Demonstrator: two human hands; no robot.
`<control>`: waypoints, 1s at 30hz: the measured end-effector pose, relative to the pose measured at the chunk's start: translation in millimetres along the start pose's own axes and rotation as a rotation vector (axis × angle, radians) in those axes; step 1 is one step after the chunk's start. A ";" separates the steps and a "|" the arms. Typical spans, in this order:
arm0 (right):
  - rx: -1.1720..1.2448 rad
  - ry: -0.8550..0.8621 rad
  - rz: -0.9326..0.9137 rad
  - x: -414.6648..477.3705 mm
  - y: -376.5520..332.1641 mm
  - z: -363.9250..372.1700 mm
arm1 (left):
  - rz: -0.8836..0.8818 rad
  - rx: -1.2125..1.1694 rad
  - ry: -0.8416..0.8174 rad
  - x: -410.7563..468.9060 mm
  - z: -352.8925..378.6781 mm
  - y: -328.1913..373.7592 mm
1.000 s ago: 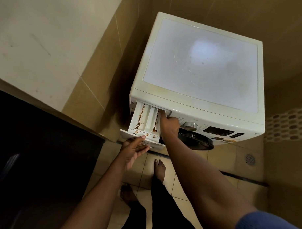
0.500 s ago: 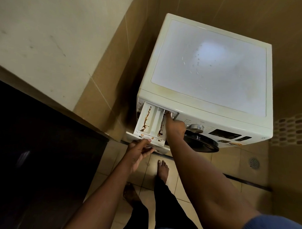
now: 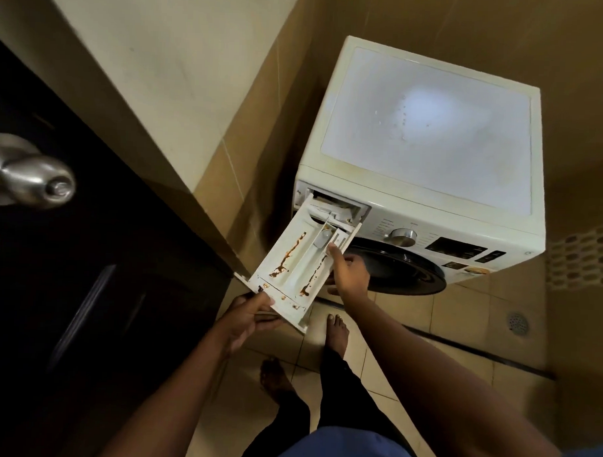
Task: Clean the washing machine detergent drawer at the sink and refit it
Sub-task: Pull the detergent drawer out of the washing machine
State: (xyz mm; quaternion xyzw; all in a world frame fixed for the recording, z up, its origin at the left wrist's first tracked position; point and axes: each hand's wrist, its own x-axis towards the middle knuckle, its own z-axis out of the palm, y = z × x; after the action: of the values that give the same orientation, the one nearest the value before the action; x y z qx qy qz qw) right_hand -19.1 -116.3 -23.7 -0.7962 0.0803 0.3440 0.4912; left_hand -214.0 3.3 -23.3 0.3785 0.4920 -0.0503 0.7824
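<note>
Standing at far left: a dark door with a metal knob [image 3: 38, 181], well apart from the work.
Left hand [image 3: 247, 317]: grips the front panel of the detergent drawer [image 3: 292, 265], thumb on top and fingers curled beneath, likely to carry the weight of the low front end.
Drawer: tilted front-down, with brown residue streaked along its compartments. Its rear end lies at the mouth of the housing [image 3: 331, 203]; whether it is fully free cannot be told.
Right hand [image 3: 348, 272]: thumb over the drawer's right wall, fingers curled under it, apparently steadying that side.
Washing machine [image 3: 426, 147]: white front-loader, its housing open at the upper left of the front.
Stage: early, by the look; no sink in view.
</note>
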 end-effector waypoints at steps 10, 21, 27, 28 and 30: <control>0.245 -0.041 -0.077 -46.5 -10.1 -108.9 | 0.048 0.470 -0.170 -29.8 10.8 94.7; 0.489 0.197 -0.108 -101.4 41.3 -252.6 | 0.223 0.883 -0.360 -34.3 189.1 133.4; 0.563 0.407 -0.095 -149.3 102.9 -355.3 | 0.295 1.054 -0.470 -59.1 331.3 81.2; 0.572 0.454 -0.085 -158.3 117.9 -375.6 | 0.298 1.082 -0.493 -63.3 357.3 67.0; 0.572 0.532 -0.066 -175.8 144.8 -413.3 | 0.308 1.132 -0.540 -74.3 404.2 38.5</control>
State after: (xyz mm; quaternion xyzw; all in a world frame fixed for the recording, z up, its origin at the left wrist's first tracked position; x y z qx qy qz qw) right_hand -24.6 -572.5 97.2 -0.6908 0.2717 0.0732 0.6661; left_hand 61.2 -250.6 150.4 0.7729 0.1154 -0.2824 0.5563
